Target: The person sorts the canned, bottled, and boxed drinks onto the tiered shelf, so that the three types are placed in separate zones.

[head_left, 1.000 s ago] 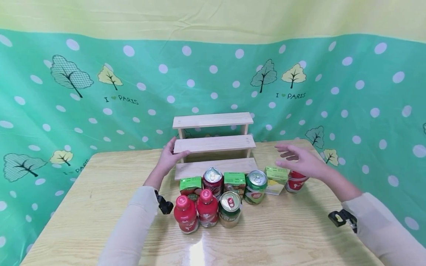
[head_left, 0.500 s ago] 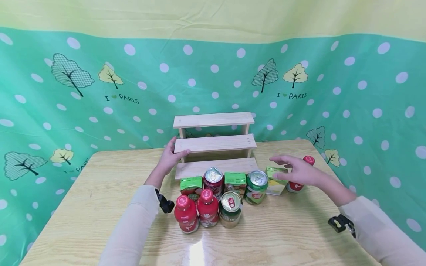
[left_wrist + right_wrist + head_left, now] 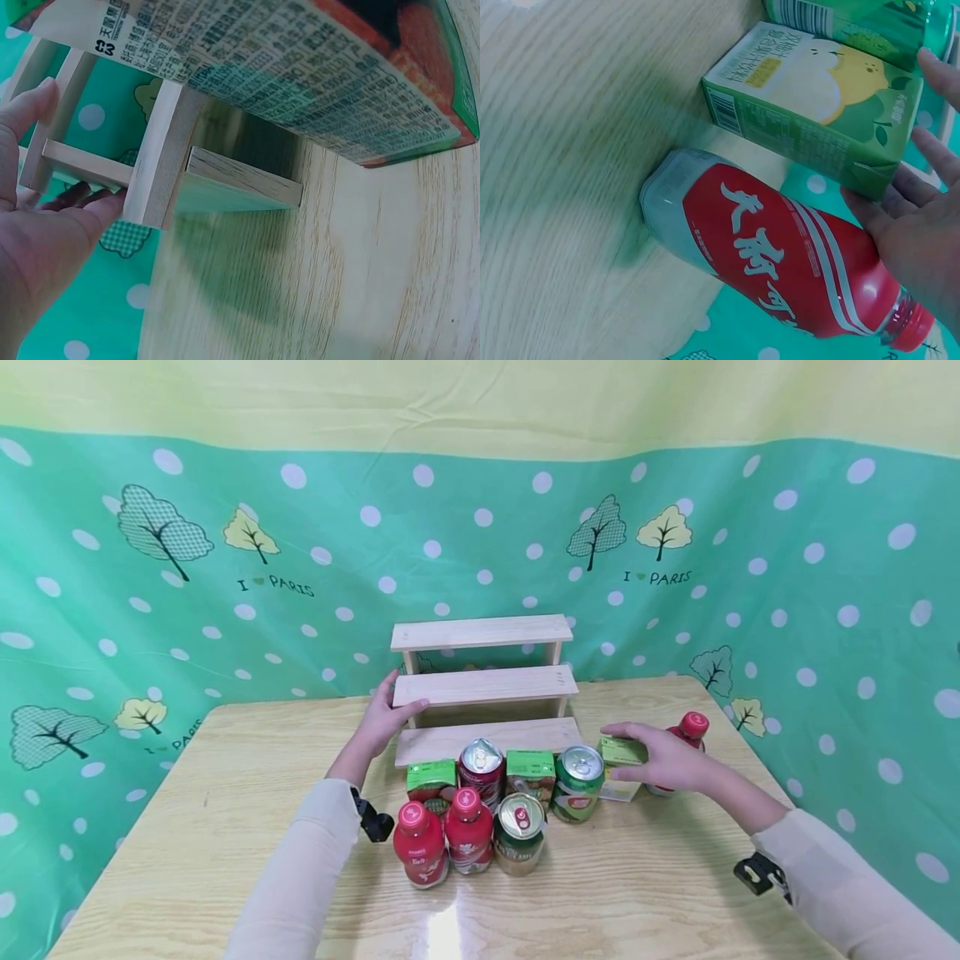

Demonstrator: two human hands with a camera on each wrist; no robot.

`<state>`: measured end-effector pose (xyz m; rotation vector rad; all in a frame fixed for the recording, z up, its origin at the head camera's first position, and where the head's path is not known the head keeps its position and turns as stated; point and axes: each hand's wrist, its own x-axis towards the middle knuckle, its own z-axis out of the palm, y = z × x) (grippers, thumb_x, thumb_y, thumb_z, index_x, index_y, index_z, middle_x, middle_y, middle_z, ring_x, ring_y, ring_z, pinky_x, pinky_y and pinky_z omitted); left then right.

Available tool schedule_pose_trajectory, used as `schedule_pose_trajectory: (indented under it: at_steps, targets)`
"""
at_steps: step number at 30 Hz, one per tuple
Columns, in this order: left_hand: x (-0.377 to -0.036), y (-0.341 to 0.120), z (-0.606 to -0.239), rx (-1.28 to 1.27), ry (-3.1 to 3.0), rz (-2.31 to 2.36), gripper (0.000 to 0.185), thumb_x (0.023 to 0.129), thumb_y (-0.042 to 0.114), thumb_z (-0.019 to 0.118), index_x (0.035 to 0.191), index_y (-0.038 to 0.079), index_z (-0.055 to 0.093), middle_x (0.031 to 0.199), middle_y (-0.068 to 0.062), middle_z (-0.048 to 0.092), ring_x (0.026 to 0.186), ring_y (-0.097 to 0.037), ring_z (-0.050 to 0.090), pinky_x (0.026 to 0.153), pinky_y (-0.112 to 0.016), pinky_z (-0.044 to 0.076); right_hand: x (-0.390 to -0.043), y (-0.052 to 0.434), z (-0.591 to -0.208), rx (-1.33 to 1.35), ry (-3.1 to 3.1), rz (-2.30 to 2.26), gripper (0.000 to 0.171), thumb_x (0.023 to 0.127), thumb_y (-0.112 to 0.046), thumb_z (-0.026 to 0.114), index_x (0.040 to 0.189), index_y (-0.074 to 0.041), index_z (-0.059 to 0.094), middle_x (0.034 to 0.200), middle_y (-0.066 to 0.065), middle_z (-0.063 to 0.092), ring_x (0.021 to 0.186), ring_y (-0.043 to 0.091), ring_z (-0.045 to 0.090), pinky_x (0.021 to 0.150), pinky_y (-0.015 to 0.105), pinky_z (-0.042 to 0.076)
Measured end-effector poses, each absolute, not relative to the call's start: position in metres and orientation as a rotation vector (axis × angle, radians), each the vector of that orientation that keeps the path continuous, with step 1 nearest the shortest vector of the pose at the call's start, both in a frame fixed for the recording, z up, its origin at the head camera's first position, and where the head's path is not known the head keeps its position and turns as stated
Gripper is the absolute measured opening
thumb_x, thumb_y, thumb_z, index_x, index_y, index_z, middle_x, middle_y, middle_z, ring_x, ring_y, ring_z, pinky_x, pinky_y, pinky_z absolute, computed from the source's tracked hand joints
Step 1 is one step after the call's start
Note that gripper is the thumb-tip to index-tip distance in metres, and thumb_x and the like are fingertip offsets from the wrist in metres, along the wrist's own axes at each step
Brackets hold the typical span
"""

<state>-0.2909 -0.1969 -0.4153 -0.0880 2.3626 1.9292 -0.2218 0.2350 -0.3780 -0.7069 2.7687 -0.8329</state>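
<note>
A three-tier wooden shelf [image 3: 483,685] stands at the table's back. My left hand [image 3: 378,722] grips the left end of its middle board, thumb on top; the left wrist view shows the fingers beneath. My right hand [image 3: 663,758] is spread around the top of a green and yellow juice carton [image 3: 810,90], thumb in front and fingers behind. Whether it presses the carton I cannot tell. Just right of that carton, a red cola bottle [image 3: 772,247] stands partly behind the hand. On the carton's left is a green can [image 3: 576,785].
Before the shelf stand a dark red can [image 3: 481,764] and two green-topped cartons, one [image 3: 431,774] left of it, one [image 3: 529,768] right. Nearer are two red bottles [image 3: 420,852] and a green-gold can [image 3: 519,835]. A polka-dot curtain [image 3: 337,568] hangs behind the table [image 3: 225,827].
My right hand has moved down and left, from above the red bottle to around the juice carton's top. The bottle's cap has come into view. My left hand stays on the shelf.
</note>
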Motion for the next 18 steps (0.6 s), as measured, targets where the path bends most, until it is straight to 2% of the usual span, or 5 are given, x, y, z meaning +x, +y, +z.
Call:
schedule_pose_trajectory:
  at_steps: [9,13,18]
  targets:
    - [-0.294,-0.198,-0.422,-0.084,2.376,1.944,0.094,0.086,0.024,0.067,0.151,0.02,-0.002,0.154,-0.021,0.017,0.141,-0.034,0.023,0.113,-0.048,0.027,-0.224,0.229,-0.385,-0.634,2.796,-0.81,0.059,0.079,-0.02,0.074,0.13,-0.003,0.05,0.117,0.016,0.061,0.099,0.025,0.058,0.084,0.044,0.052]
    - [-0.294,-0.197,-0.422,-0.079,2.369,1.945,0.094,0.087,0.023,0.066,0.151,0.02,-0.002,0.154,-0.021,0.017,0.141,-0.034,0.023,0.113,-0.047,0.027,-0.224,0.226,-0.389,-0.58,2.82,-0.791,0.053,0.08,-0.017,0.073,0.126,-0.003,0.052,0.109,0.012,0.063,0.094,0.022,0.058,0.081,0.04,0.052]
    - [-0.296,-0.197,-0.422,-0.074,2.379,1.931,0.095,0.087,0.025,0.066,0.151,0.02,-0.004,0.155,-0.02,0.013,0.142,-0.034,0.02,0.114,-0.047,0.025,-0.223,0.224,-0.388,-0.572,2.839,-0.766,0.05,0.08,-0.016,0.072,0.124,-0.004,0.053,0.108,0.011,0.063,0.093,0.021,0.058,0.08,0.04,0.052]
